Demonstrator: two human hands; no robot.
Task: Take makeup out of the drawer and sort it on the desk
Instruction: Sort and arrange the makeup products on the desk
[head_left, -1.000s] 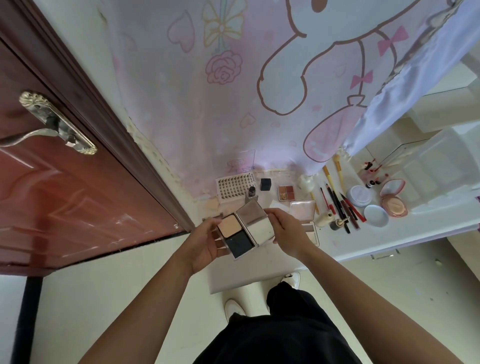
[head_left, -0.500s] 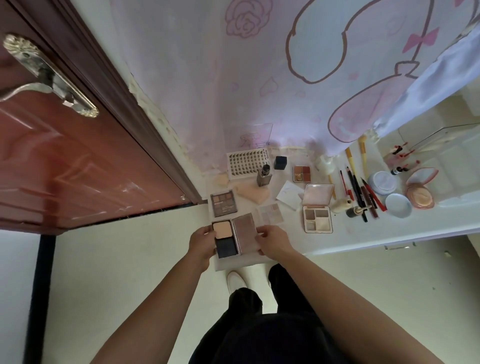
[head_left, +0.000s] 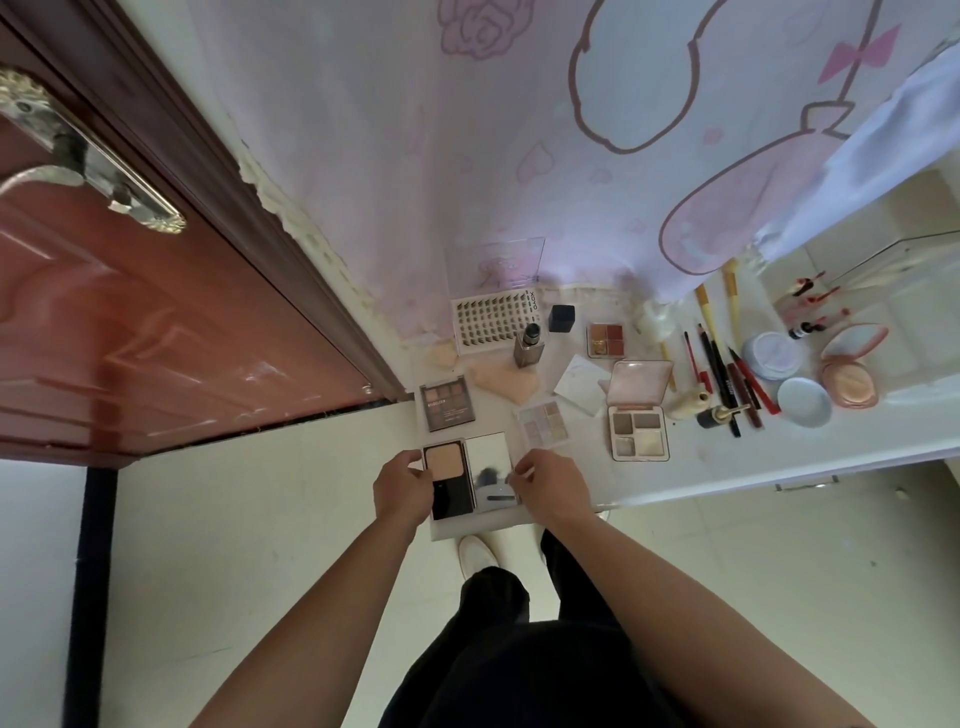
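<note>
A reddish-brown door (head_left: 156, 322) with an ornate metal handle (head_left: 78, 166) fills the left side, and a pink cartoon-print curtain (head_left: 519, 130) hangs behind the white desk (head_left: 727, 462). At the desk's near left corner the left hand (head_left: 402, 486) curls its thumb and fingers around the left edge of the open powder compact (head_left: 470, 475). The compact lies flat, beige powder pan on the left and mirror lid on the right. The right hand (head_left: 550, 486) pinches the mirror lid's right edge between thumb and fingertips. Just behind the compact sits a dark eyeshadow palette (head_left: 447, 400), and farther back a lash tray (head_left: 496, 317), a beige sponge (head_left: 501, 382) and a square foundation bottle (head_left: 530, 345). Next to the right come a clear pale palette (head_left: 543, 423), a black cube (head_left: 562, 318) and a small red-toned palette (head_left: 606, 340). A pink palette (head_left: 638, 410) stands open with its lid raised. Past it, pencils and liners (head_left: 722, 374) lie side by side, yellow-handled brushes (head_left: 732, 301) behind them. Then come two round pale-blue jars (head_left: 771, 356) and, farthest right, an open round pink compact (head_left: 852, 371).
</note>
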